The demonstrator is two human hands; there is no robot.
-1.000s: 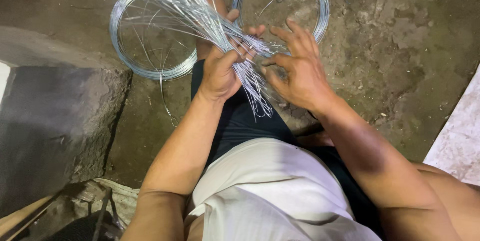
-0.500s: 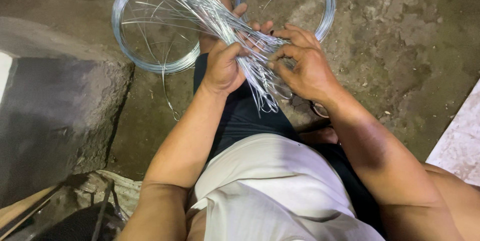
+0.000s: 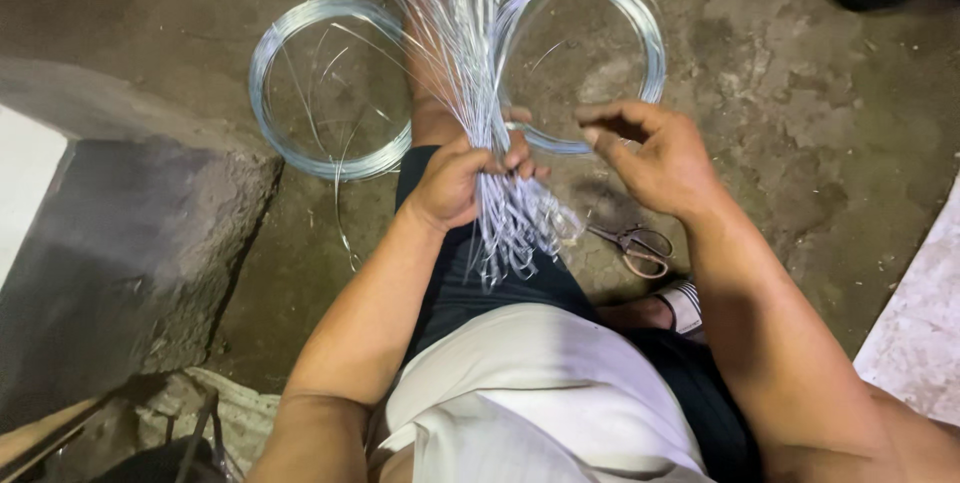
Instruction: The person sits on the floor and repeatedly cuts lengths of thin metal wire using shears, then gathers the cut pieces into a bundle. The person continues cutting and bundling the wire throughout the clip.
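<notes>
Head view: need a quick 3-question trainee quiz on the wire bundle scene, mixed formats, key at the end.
1. True or false: the left hand grips the wire bundle.
2. Where do the scissors lie? A) on the floor below the right hand B) inside the left coil C) in the left hand
3. Fill in: two wire coils lie on the floor, and the bundle fans up across the gap between the left coil and the ____ coil.

Key: 1 true; 2 A; 3 right. The right hand is off the bundle, fingers curled, holding nothing visible.
</notes>
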